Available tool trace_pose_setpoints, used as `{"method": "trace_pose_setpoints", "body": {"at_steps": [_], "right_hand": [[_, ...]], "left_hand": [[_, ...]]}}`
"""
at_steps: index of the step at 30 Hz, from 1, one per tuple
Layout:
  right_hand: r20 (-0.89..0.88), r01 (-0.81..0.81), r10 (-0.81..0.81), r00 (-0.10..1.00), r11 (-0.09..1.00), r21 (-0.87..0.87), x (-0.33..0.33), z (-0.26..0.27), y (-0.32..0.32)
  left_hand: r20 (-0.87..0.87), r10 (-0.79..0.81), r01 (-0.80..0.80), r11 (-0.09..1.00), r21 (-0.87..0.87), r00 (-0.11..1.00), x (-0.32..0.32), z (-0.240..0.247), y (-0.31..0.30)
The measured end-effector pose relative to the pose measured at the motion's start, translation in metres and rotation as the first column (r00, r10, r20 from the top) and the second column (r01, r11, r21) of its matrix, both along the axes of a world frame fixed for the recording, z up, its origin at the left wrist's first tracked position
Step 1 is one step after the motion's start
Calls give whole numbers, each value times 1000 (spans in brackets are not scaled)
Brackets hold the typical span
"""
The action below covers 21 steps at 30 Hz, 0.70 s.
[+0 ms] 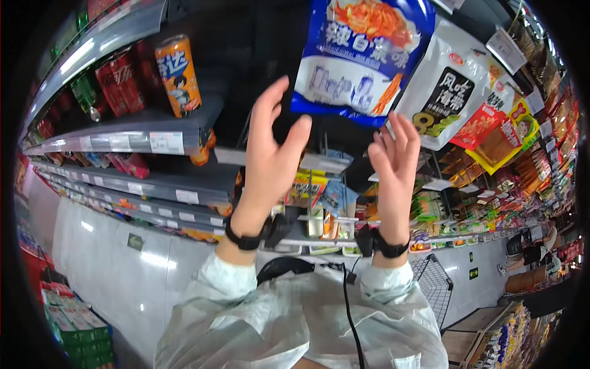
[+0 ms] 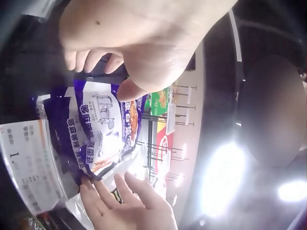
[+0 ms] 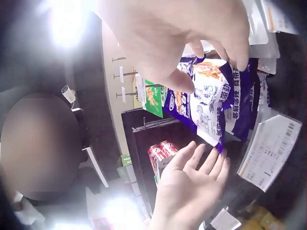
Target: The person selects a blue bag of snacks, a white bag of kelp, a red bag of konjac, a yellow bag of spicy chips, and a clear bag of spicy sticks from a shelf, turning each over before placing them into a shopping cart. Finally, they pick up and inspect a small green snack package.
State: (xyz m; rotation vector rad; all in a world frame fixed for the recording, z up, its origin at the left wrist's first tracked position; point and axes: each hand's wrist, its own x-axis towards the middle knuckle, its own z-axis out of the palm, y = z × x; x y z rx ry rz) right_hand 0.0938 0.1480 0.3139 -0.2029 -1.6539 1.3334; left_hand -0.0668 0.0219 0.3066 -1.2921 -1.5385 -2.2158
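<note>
A blue snack bag (image 1: 362, 55) with white panels and orange food art hangs from a peg at the top of the head view. Both my hands are raised just under it, fingers spread and relaxed, holding nothing. My left hand (image 1: 276, 132) reaches up at the bag's lower left corner. My right hand (image 1: 393, 144) is below its lower right corner. I cannot tell whether any fingertip touches the bag. The left wrist view shows the bag (image 2: 100, 139) between my left palm (image 2: 139, 43) and my right hand (image 2: 129, 206). The right wrist view shows the bag (image 3: 211, 105) above my left hand (image 3: 192, 191).
A white snack bag (image 1: 442, 92) hangs right of the blue one, with red and yellow packets (image 1: 501, 132) beyond. An orange can (image 1: 178, 74) and red cans (image 1: 120, 77) stand on the grey shelf (image 1: 153, 141) at left. A wire basket (image 1: 433, 283) sits low right.
</note>
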Motion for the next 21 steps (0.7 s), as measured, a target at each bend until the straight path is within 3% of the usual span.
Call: {"method": "trace_pose_setpoints", "body": {"at_steps": [1, 3, 4, 5, 7, 10, 13, 16, 21], "right_hand": [[-27, -20, 20, 999, 1000, 2, -4, -1, 5], [-33, -57, 54, 998, 993, -102, -7, 7, 5], [-25, -14, 12, 1000, 996, -93, -8, 6, 9], [-17, 30, -31, 999, 996, -79, -8, 4, 16], [-89, -30, 21, 996, 995, -92, -8, 1, 24], [-114, -127, 106, 988, 973, -195, -3, 8, 19], [-151, -119, 92, 984, 976, -180, -2, 12, 10], [-184, -156, 127, 975, 976, -154, 7, 10, 3], [-261, -162, 108, 959, 967, -197, 17, 20, -23]], "left_hand": [[30, -8, 8, 1000, -11, 1000, -5, 1, 7], [189, -249, 246, 968, 43, 950, -14, 2, 16], [191, -289, 286, 957, 44, 938, -12, 10, 13], [187, -223, 233, 972, -36, 957, -12, 12, 11], [171, -219, 215, 976, 41, 960, -9, 10, 12], [221, -303, 322, 945, -54, 927, -2, 17, -1], [207, -304, 304, 952, 33, 930, 13, 24, -9], [222, -416, 401, 909, 110, 882, 22, 29, -22], [207, -429, 412, 903, 120, 879, 35, 38, -46]]}}
